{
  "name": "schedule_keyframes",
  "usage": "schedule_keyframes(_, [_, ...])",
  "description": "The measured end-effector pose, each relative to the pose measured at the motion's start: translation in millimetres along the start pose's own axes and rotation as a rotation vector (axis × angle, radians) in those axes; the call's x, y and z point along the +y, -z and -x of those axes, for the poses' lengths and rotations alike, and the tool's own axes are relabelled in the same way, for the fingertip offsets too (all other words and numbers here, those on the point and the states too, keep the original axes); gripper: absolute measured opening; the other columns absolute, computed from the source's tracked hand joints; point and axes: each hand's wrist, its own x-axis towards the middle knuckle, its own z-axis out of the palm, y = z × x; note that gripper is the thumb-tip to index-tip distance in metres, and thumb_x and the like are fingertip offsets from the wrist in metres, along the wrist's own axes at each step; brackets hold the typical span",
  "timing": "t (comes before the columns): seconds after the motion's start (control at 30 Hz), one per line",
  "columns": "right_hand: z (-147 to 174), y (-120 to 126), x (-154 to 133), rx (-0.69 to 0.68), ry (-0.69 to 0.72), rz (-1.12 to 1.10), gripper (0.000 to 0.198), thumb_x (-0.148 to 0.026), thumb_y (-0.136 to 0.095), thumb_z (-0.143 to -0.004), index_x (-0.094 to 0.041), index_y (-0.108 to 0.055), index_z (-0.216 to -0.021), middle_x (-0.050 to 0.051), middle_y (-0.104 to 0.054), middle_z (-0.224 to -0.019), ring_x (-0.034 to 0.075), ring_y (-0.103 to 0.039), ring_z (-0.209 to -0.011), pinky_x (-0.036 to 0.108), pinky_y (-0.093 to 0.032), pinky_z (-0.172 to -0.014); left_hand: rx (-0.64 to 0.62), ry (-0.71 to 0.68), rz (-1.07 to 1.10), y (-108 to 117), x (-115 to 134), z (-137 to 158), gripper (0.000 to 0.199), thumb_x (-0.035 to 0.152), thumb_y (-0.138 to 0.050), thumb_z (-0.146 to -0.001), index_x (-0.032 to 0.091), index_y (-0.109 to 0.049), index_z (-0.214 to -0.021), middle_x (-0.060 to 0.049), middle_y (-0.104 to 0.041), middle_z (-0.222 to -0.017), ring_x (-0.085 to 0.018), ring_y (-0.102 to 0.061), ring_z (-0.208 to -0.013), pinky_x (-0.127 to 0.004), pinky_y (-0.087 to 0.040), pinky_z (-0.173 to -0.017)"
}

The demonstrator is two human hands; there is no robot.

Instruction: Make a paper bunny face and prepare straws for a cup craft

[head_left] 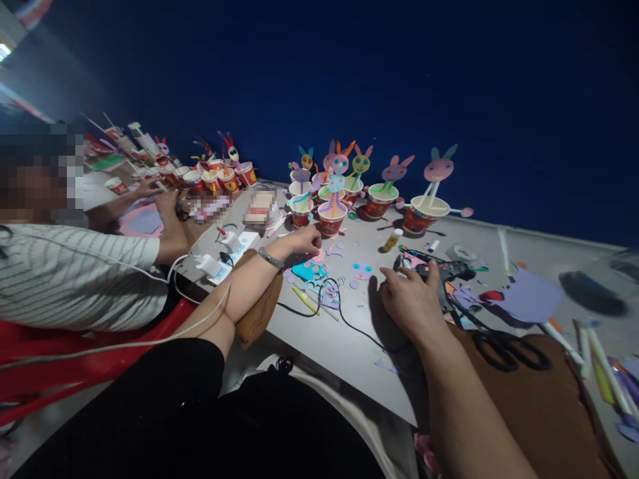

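My left hand (305,241), a bangle at its wrist, is closed with fingers curled in front of a red paper cup (332,219). What its fingertips hold, if anything, is hidden. Below it lie blue paper with holes cut in it (309,271) and pale scraps. Fingers apart, my right hand (412,293) hovers over or touches the table beside a black corded tool (444,271), perhaps a glue gun; I cannot tell if they touch. Between my hands is a purple paper face with blue eyes (362,271). A glue stick (391,241) stands behind it.
Cups with paper rabbit figures (430,206) line the wall. A power strip (234,256) and cables lie left, near a co-worker in a striped sleeve (100,266). Black-handled scissors (512,351) rest on brown material (529,412); purple paper (529,296) lies right.
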Motion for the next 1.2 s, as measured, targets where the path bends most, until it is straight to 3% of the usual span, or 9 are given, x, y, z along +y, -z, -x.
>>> schedule_keyframes(0.17, [0.3,-5.9,0.4,0.073,0.106,-0.081,0.032,-0.017,-0.048,-0.089,-0.019,-0.072,-0.109,0.01,-0.079,-0.089,0.031,-0.069,-0.101,0.066,-0.024,-0.116,-0.06,0.006,0.019,1.2,0.9,-2.5,0.012,0.01,-0.06,-0.066,0.014,-0.069,-0.074,-0.002,-0.067,-0.071,-0.013,-0.058,-0.067,-0.025,-0.045,-0.066])
schedule_keyframes(0.33, [1.4,-10.3,-1.8,0.084,0.148,-0.116,0.032,-0.016,-0.048,-0.088,-0.018,-0.072,-0.109,0.012,-0.078,-0.092,0.032,-0.069,-0.101,0.066,-0.026,-0.115,-0.035,-0.013,0.018,6.4,-0.6,-3.0,0.035,0.007,-0.06,-0.065,0.015,-0.07,-0.097,-0.005,-0.072,-0.1,-0.015,-0.061,-0.084,-0.025,-0.045,-0.071])
schedule_keyframes(0.5, [2.5,-17.7,-1.0,0.043,0.197,-0.139,0.03,-0.017,-0.048,-0.089,-0.02,-0.071,-0.108,0.012,-0.078,-0.094,0.031,-0.069,-0.1,0.066,-0.027,-0.115,-0.083,-0.038,-0.019,10.8,-0.3,0.1,0.036,0.013,-0.067,-0.066,0.015,-0.069,-0.102,-0.008,-0.068,-0.11,-0.016,-0.06,-0.086,-0.026,-0.044,-0.07])
schedule_keyframes(0.57, [2.8,-18.0,-2.2,0.039,0.223,-0.155,0.029,-0.017,-0.048,-0.09,-0.02,-0.07,-0.109,0.012,-0.078,-0.095,0.031,-0.07,-0.1,0.066,-0.027,-0.115,-0.056,-0.046,-0.049,10.5,1.2,0.0,0.033,0.013,-0.068,-0.066,0.015,-0.07,-0.099,-0.007,-0.069,-0.104,-0.016,-0.06,-0.086,-0.027,-0.044,-0.072])
schedule_keyframes(0.8, [2.2,-7.4,-14.1,0.04,0.251,-0.255,0.03,-0.019,-0.046,-0.092,-0.02,-0.07,-0.109,0.013,-0.078,-0.096,0.033,-0.071,-0.099,0.067,-0.03,-0.113,-0.146,-0.018,-0.07,14.8,13.2,2.5,0.016,0.008,-0.062,-0.068,0.014,-0.07,-0.08,-0.004,-0.068,-0.076,-0.014,-0.056,-0.071,-0.027,-0.041,-0.065])
schedule_keyframes(0.93, [3.0,-4.8,-20.0,0.029,0.282,-0.301,0.03,-0.019,-0.045,-0.094,-0.02,-0.07,-0.109,0.013,-0.078,-0.096,0.03,-0.071,-0.096,0.064,-0.032,-0.114,-0.182,-0.007,-0.04,16.8,17.0,5.1,0.016,0.006,-0.058,-0.069,0.013,-0.07,-0.075,-0.005,-0.068,-0.073,-0.014,-0.056,-0.068,-0.028,-0.042,-0.066])
schedule_keyframes(1.03, [3.2,-3.4,-23.6,-0.001,0.31,-0.333,0.03,-0.018,-0.045,-0.093,-0.022,-0.07,-0.11,0.011,-0.078,-0.096,0.028,-0.071,-0.095,0.06,-0.033,-0.115,-0.145,0.007,-0.045,16.7,15.3,3.8,0.02,0.004,-0.057,-0.071,0.014,-0.071,-0.081,-0.007,-0.071,-0.084,-0.015,-0.058,-0.073,-0.029,-0.043,-0.069])
schedule_keyframes(1.2, [1.6,0.4,-34.3,-0.015,0.398,-0.372,0.027,-0.018,-0.046,-0.095,-0.02,-0.069,-0.109,0.01,-0.077,-0.097,0.025,-0.071,-0.096,0.054,-0.038,-0.113,0.036,0.069,-0.055,19.1,10.6,2.0,0.031,0.0,-0.051,-0.075,0.014,-0.072,-0.093,-0.009,-0.073,-0.1,-0.017,-0.062,-0.088,-0.03,-0.044,-0.077])
